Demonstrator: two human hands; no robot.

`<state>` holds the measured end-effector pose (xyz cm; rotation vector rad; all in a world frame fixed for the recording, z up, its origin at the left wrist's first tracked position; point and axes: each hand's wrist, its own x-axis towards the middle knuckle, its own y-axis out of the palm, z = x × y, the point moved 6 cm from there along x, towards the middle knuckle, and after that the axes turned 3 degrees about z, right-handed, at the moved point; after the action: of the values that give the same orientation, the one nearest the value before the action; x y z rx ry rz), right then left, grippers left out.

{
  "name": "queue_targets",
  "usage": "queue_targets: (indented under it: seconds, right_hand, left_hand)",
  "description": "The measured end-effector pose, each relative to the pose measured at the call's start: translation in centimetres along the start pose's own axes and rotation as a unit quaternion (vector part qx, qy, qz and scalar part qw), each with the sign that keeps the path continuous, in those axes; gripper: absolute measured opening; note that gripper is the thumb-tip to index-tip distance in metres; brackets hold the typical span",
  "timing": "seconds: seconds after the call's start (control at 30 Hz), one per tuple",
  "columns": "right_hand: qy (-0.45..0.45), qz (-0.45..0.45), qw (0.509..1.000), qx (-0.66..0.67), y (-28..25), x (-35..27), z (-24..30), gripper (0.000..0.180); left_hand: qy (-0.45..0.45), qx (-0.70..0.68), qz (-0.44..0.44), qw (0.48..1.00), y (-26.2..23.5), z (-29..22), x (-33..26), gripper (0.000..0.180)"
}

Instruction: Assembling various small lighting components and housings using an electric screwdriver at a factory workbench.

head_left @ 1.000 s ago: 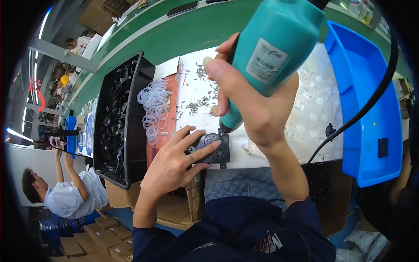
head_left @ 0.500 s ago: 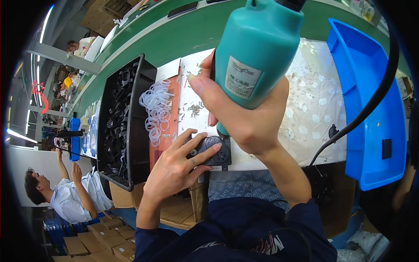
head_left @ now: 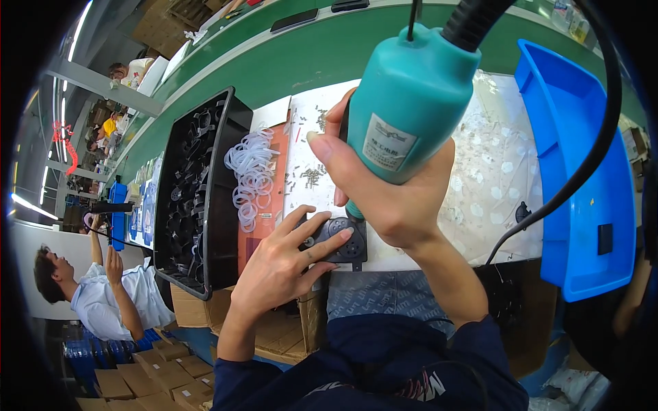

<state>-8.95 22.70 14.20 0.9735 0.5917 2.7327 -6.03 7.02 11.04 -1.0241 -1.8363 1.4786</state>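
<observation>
My right hand [head_left: 391, 195] grips a teal electric screwdriver [head_left: 411, 103] held upright, with a black cable [head_left: 582, 164] running from its top. Its tip points down at a small dark grey plastic part [head_left: 346, 243] at the near edge of the bench. My left hand [head_left: 284, 264] holds that part down with its fingers spread over it. Small loose screws [head_left: 312, 177] lie on a white sheet just behind the part.
A black tray [head_left: 199, 198] of dark parts stands at the left, with clear rubber rings [head_left: 250, 175] on an orange sheet beside it. A blue bin [head_left: 582, 171] stands at the right. A green conveyor [head_left: 288, 61] runs behind. Another person [head_left: 96, 294] sits at the lower left.
The screwdriver has tilted more upright and come closer to the camera. My left hand stays on the dark part.
</observation>
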Motion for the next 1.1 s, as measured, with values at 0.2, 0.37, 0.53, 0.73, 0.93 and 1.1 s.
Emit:
queue_targets:
  seconds: [0.2, 0.37, 0.53, 0.73, 0.93, 1.1]
  right_hand:
    - [-0.013, 0.006, 1.0, -0.024, 0.6, -0.2, -0.1, 0.021]
    - [-0.08, 0.01, 0.993, -0.087, 0.9, 0.0, 0.2, 0.029]
    - [-0.015, 0.018, 0.997, -0.075, 0.6, -0.8, -0.2, 0.019]
    - [-0.057, 0.023, 0.992, -0.109, 0.9, -0.6, -0.1, 0.019]
    - [0.008, 0.076, 0.995, -0.062, 1.1, -1.0, -0.4, 0.017]
    - [-0.005, -0.059, 0.998, 0.001, -3.7, -2.5, 2.3, 0.018]
  left_hand:
    - [-0.002, -0.021, -0.007, 1.0, -0.1, 0.4, -0.5, 0.053]
    - [0.0, -0.031, -0.016, 0.999, -0.2, 0.6, -0.5, 0.052]
    - [0.001, -0.028, -0.004, 1.0, -0.2, 0.4, -0.5, 0.051]
    - [0.012, -0.028, -0.005, 1.0, -0.3, 0.5, -0.3, 0.052]
    - [0.013, -0.03, -0.014, 0.999, -0.4, 0.1, -0.4, 0.055]
    - [-0.008, -0.051, -0.014, 0.999, -1.1, 2.1, -0.3, 0.061]
